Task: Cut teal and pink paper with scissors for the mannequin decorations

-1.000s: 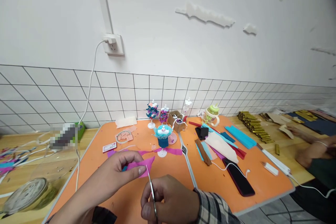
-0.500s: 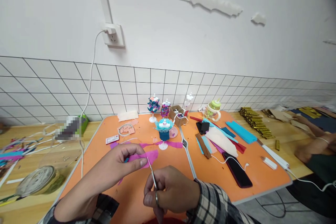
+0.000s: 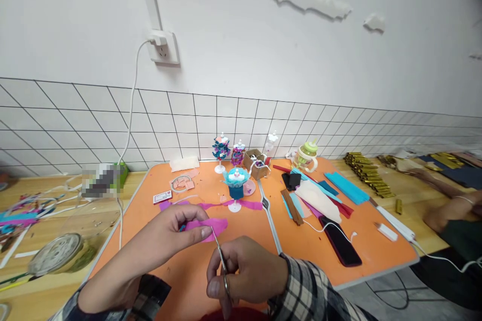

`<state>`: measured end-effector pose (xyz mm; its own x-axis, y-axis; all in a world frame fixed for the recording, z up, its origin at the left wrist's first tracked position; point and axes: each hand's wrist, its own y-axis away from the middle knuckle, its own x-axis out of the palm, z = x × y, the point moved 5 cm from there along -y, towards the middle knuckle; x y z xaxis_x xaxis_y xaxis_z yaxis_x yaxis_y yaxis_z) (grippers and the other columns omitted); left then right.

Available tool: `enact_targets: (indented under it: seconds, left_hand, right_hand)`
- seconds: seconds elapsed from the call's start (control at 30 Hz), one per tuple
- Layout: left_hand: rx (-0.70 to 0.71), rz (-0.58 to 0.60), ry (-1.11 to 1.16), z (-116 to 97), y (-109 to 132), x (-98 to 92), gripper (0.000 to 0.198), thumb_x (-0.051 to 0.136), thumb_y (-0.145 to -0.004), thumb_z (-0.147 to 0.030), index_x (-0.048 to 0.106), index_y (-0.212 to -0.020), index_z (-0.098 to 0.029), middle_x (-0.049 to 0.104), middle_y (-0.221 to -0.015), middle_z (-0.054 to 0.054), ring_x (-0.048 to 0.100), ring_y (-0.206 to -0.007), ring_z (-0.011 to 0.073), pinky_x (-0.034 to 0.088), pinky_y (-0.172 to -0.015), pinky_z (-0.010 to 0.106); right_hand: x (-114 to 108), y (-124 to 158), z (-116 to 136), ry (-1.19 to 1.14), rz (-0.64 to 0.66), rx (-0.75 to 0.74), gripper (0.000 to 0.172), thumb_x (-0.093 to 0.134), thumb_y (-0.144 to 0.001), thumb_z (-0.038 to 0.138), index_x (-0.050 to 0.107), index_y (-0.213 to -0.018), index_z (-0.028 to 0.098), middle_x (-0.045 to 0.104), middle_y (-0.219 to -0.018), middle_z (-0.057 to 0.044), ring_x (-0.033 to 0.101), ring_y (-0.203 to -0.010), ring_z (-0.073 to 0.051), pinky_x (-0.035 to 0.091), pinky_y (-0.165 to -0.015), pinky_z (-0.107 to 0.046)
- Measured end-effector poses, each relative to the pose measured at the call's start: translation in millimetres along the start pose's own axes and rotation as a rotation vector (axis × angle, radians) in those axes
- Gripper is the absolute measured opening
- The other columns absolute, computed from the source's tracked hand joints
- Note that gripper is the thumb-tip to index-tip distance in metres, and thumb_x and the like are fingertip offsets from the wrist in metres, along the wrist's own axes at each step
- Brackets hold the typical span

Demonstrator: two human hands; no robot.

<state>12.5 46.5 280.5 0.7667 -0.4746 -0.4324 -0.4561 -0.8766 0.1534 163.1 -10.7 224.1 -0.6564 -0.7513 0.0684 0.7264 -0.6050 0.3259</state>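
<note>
Between the thumb and fingers of my left hand (image 3: 181, 233) is a piece of magenta crepe paper (image 3: 216, 227). My right hand (image 3: 248, 273) is closed around a pair of scissors (image 3: 222, 256), whose blade tips touch the paper beside my left thumb. Just beyond my hands stands a small dress-form stand (image 3: 236, 188) dressed in blue paper with a light-blue ruffle. A magenta paper strip (image 3: 250, 205) lies on the table around its base. Two more decorated dress forms, one teal (image 3: 220, 148) and one purple (image 3: 238, 154), stand behind it.
On the orange folding table (image 3: 181, 281) are a cardboard box (image 3: 258, 168), a green-lidded cup (image 3: 308, 155), coloured paper strips (image 3: 346, 188) and a phone (image 3: 341, 243) with a white cable. A round tin (image 3: 56, 256) stands at left. Another person's arm (image 3: 452, 205) rests at right.
The view has shifted very slightly. The magenta paper in my left hand sits a little differently at the blades; both hands stay in nearly the same place.
</note>
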Motion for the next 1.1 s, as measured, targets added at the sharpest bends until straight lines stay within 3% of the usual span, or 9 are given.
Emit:
enact_targets:
  seconds: [0.37,0.57,0.73,1.1]
  left_hand:
    - [0.030,-0.017,0.037,-3,-1,-0.1,0.030,0.071,-0.081,-0.051,0.073,-0.074,-0.021,0.065,-0.074,0.002,0.055,-0.066,0.0167,0.047,-0.055,0.024]
    - [0.041,-0.036,0.025,-4,-1,0.3,0.030,0.069,-0.081,-0.049,0.070,-0.071,-0.021,0.059,-0.069,0.000,0.050,-0.060,0.0149,0.042,-0.049,0.023]
    - [0.027,-0.013,0.017,-3,-2,2.0,0.030,0.068,-0.081,-0.050,0.070,-0.073,-0.021,0.056,-0.066,-0.001,0.048,-0.058,0.0140,0.039,-0.048,0.022]
    - [-0.009,0.006,0.043,-4,-1,5.0,0.031,0.068,-0.081,-0.050,0.070,-0.074,-0.020,0.055,-0.064,-0.003,0.044,-0.051,0.0113,0.036,-0.043,0.021]
  right_hand:
    - [0,-7,-4,-0.019,-0.010,-0.018,0.041,0.074,-0.082,0.052,0.059,-0.092,0.016,0.061,-0.056,0.005,0.051,-0.043,-0.008,0.041,-0.047,-0.019]
    - [0,1,4,0.020,-0.013,-0.119,0.041,0.079,-0.080,0.049,0.064,-0.095,0.014,0.067,-0.069,0.001,0.057,-0.059,-0.009,0.045,-0.062,-0.021]
    - [0,4,10,0.044,-0.022,-0.147,0.042,0.075,-0.083,0.052,0.064,-0.097,0.014,0.067,-0.069,0.000,0.057,-0.062,-0.010,0.045,-0.067,-0.023]
    - [1,0,9,-0.020,-0.026,-0.096,0.052,0.076,-0.076,0.065,0.061,-0.088,0.016,0.062,-0.061,0.002,0.059,-0.057,-0.011,0.045,-0.059,-0.022]
